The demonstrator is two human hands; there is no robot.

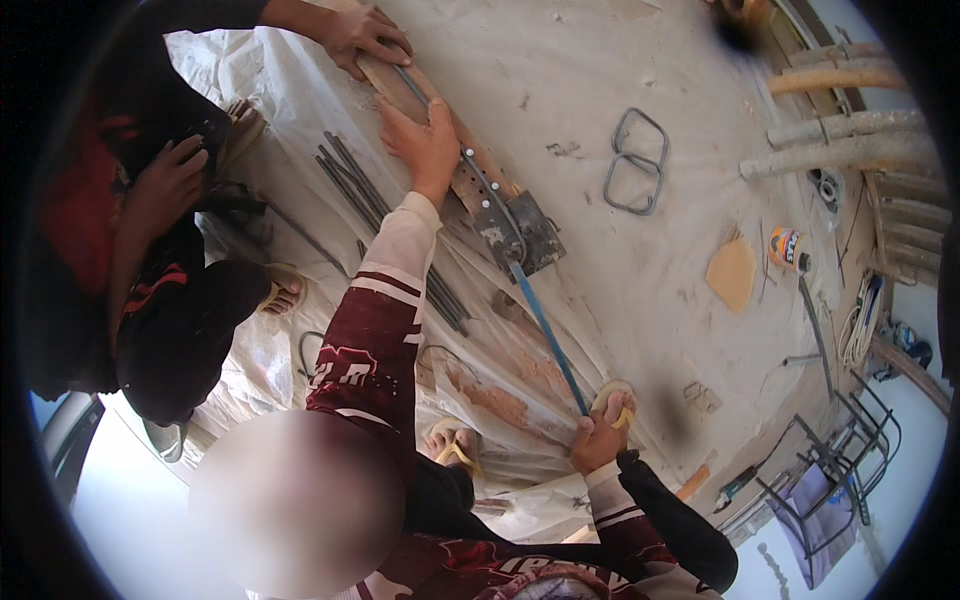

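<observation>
Along the plank [410, 95], which lies slantwise on the sheet-covered floor [570, 60], runs a thin grey rod [483, 174], passing beside a row of pale pegs [468, 153] and reaching the steel plate [540, 232] fixed at the plank's near end. On that plate the rod curves, close to the upper end of a blue bar [548, 335]. The bar slants away from the plate across the sheet, and the right grip [598, 440] is clenched round its lower end, next to a foot in a yellow sandal. The left grip [420, 145] lies over the left edge of the plank, fingers spread toward its far end and thumb beside the rod; whether it grasps the rod or only presses there, I cannot tell.

At the plank's far end a co-worker's hand [367, 38] rests on the wood near the rod; the same person's other hand [172, 185] hangs by the knee. Left of the plank, a bundle of dark rods [350, 185] lies on the sheet, partly hidden behind the left sleeve. Well apart from the plank's right edge lie two bent metal loops [636, 160], touching each other. Farther right on the floor are a tan flat piece [732, 273] and, just beside it, an orange-and-white can [788, 248].
</observation>
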